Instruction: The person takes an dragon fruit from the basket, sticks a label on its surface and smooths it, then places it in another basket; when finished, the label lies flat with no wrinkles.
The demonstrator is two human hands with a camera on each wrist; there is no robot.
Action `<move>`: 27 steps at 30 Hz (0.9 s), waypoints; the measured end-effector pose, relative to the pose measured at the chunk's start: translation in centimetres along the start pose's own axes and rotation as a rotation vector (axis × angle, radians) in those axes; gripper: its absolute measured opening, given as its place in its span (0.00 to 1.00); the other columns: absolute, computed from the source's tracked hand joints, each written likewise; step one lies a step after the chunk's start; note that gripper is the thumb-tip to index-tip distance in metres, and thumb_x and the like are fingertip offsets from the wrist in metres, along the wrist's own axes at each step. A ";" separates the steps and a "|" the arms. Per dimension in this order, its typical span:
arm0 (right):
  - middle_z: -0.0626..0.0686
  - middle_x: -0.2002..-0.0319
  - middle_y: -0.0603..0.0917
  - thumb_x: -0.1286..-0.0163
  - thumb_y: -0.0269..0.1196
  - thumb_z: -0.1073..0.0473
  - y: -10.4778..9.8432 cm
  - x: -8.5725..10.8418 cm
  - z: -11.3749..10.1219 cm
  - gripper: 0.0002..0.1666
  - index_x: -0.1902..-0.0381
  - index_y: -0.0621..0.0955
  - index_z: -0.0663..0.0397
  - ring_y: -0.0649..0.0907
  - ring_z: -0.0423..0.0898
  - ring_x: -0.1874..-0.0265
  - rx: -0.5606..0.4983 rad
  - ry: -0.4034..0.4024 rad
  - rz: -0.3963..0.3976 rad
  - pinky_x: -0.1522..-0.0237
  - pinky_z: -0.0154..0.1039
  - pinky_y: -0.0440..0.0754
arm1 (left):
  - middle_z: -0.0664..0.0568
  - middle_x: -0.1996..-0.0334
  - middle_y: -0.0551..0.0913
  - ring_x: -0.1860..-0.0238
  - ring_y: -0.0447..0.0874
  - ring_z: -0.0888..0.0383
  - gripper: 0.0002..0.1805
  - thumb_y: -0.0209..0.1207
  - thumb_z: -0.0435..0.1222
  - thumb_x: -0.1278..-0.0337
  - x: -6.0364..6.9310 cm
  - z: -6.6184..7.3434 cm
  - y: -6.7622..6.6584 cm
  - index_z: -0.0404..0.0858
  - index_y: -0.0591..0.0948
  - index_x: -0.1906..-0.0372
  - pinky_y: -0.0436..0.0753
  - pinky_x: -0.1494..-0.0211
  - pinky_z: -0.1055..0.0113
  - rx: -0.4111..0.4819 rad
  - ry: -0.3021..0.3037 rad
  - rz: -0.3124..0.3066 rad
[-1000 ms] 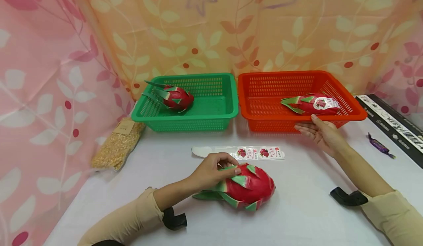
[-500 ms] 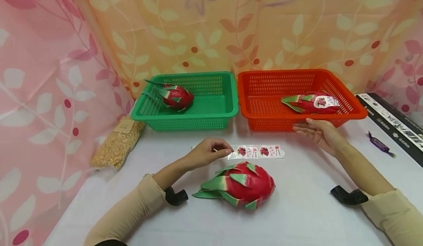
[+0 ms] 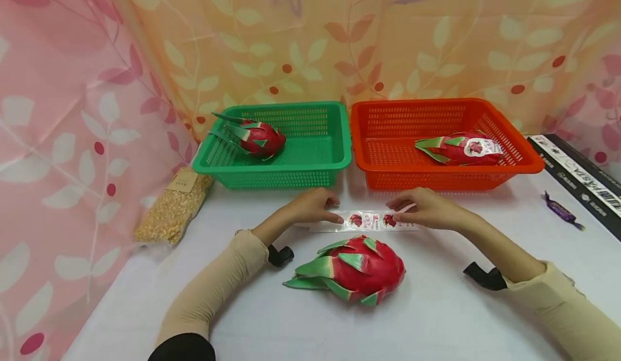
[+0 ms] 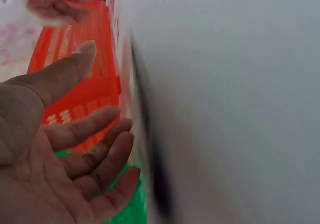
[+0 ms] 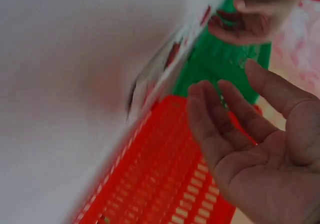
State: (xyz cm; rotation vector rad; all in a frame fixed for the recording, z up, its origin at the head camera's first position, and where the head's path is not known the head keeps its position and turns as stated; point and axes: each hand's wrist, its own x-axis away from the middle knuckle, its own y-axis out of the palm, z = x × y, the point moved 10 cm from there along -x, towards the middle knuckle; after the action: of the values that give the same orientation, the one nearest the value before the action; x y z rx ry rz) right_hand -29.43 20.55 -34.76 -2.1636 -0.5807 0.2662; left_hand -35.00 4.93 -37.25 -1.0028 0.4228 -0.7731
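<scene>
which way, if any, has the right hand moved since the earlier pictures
Yes: against the red basket in the head view, the right hand has shifted left and nearer the camera, to the right end of the sticker strip.

Laid out on a white tabletop (image 3: pixel 436 318).
Bears a green plastic basket (image 3: pixel 274 180) far left and, just beside it, an orange-red plastic basket (image 3: pixel 441 180) far right; holds a dragon fruit (image 3: pixel 364 269) at near centre, a strip of stickers (image 3: pixel 367 222) just beyond, a bag of yellow grains (image 3: pixel 172 210) left, a twist-wrapped candy (image 3: pixel 563 211) and a PASTA box (image 3: pixel 579 180) right.
</scene>
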 end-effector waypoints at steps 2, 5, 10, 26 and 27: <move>0.60 0.55 0.83 0.41 0.65 0.58 0.7 -0.6 -0.2 0.22 0.51 0.79 0.64 0.80 0.54 0.54 0.081 -0.011 0.002 0.53 0.48 0.80 | 0.48 0.69 0.80 0.67 0.73 0.59 0.24 0.70 0.46 0.60 -0.6 0.0 0.5 0.35 0.80 0.59 0.73 0.60 0.69 -0.003 -0.043 -0.017; 0.60 0.54 0.82 0.44 0.67 0.58 1.3 -1.2 -0.3 0.24 0.52 0.79 0.65 0.79 0.56 0.53 0.170 -0.024 0.011 0.51 0.53 0.77 | 0.50 0.68 0.77 0.68 0.70 0.60 0.26 0.72 0.44 0.63 -1.0 -0.2 1.0 0.36 0.78 0.56 0.71 0.63 0.72 -0.009 -0.094 -0.041; 0.58 0.59 0.83 0.50 0.69 0.63 1.6 -1.6 -0.1 0.23 0.54 0.80 0.65 0.78 0.52 0.60 0.194 -0.036 0.016 0.56 0.48 0.76 | 0.52 0.71 0.74 0.70 0.68 0.61 0.24 0.73 0.41 0.65 -1.4 -0.2 1.3 0.37 0.77 0.59 0.67 0.66 0.73 -0.001 -0.087 -0.078; 0.48 0.75 0.82 0.39 0.63 0.62 0.7 -2.1 -0.6 0.07 0.64 0.82 0.59 0.74 0.38 0.77 -0.034 -0.030 0.046 0.74 0.29 0.75 | 0.53 0.70 0.81 0.69 0.72 0.65 0.11 0.68 0.32 0.56 -0.9 2.4 0.5 0.33 0.80 0.65 0.73 0.61 0.75 0.370 0.182 -0.182; 0.49 0.74 0.82 0.40 0.63 0.61 0.4 -2.0 -0.9 0.08 0.64 0.83 0.60 0.74 0.39 0.77 -0.040 -0.031 0.055 0.73 0.29 0.75 | 0.53 0.71 0.81 0.69 0.72 0.65 0.10 0.66 0.32 0.54 -0.9 2.5 0.1 0.34 0.81 0.64 0.72 0.62 0.75 0.395 0.184 -0.180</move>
State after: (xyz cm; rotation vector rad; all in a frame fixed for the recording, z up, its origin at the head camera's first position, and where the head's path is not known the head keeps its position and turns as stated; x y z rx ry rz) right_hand -30.68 18.78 -34.53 -2.2199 -0.5494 0.3210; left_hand -33.93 7.07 -36.16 -0.6063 0.3222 -1.0688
